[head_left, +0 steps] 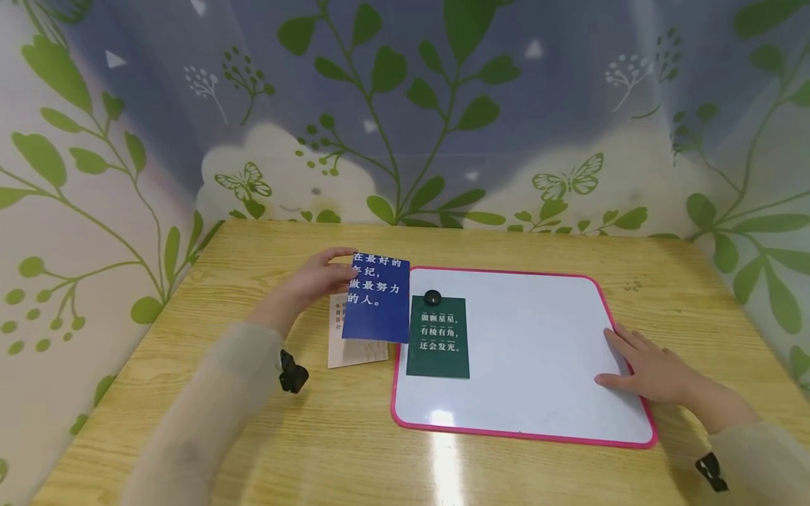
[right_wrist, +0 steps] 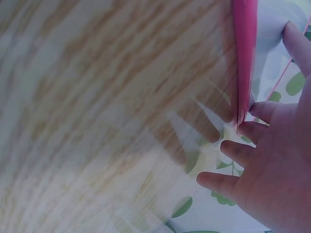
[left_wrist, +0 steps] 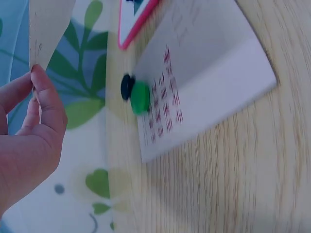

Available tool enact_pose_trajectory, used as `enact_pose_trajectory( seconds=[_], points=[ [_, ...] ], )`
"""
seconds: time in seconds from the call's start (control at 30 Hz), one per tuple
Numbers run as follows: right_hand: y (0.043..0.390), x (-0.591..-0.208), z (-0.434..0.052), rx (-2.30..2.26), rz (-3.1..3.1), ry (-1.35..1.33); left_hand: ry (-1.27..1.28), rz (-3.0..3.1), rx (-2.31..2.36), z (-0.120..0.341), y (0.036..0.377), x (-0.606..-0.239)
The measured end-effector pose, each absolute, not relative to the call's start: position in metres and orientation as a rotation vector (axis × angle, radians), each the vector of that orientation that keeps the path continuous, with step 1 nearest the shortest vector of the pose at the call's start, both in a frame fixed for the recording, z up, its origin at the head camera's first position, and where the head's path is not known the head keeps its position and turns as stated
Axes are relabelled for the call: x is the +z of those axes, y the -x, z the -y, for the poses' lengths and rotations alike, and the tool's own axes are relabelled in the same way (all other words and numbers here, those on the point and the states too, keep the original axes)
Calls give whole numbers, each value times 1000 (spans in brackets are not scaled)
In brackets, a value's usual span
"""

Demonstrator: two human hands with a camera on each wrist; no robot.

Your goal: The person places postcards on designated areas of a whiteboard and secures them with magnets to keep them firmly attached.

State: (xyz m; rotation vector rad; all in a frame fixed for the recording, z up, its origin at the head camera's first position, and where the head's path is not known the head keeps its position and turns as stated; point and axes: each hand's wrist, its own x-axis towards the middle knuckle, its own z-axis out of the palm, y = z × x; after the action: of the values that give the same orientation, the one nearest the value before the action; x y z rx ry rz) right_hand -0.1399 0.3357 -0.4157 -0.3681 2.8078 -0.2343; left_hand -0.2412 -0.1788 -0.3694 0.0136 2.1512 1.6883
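My left hand (head_left: 321,277) pinches a blue card (head_left: 380,320) with white Chinese lettering by its left edge, raised above the table. The card's pale back (left_wrist: 48,29) shows between thumb and fingers in the left wrist view. Partly hidden under it lies a cream card (head_left: 356,354) with small print. To the right is a whiteboard (head_left: 538,351) with a pink frame, which the blue card's right edge overlaps. A dark green card (head_left: 438,360) lies on the board's left side under a round black magnet (head_left: 433,298). My right hand (head_left: 661,372) rests on the board's right edge, fingers spread.
In the left wrist view, a green magnet (left_wrist: 140,97) and a dark magnet (left_wrist: 126,87) sit by the cream card's edge. The wooden table (head_left: 285,429) meets a leaf-patterned curtain (head_left: 392,140) at the back.
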Motion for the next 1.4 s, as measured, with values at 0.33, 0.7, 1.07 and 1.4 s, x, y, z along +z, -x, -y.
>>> enact_pose_trajectory(
  seconds=[0.33,0.7,1.07,1.4],
  points=[
    [139,-414,-334,-231,-2805,360,-30,-2062,1752,139,240,-370],
    [140,-417,-335,-221,-2803,346,26,-2039,1726,90,242,-376],
    [140,-417,-337,-231,-2796,336,1,-1986,1739,46,243,-385],
    [139,-416,-336,-233,-2793,342,-5,-2028,1658,15,239,-396]
  ],
)
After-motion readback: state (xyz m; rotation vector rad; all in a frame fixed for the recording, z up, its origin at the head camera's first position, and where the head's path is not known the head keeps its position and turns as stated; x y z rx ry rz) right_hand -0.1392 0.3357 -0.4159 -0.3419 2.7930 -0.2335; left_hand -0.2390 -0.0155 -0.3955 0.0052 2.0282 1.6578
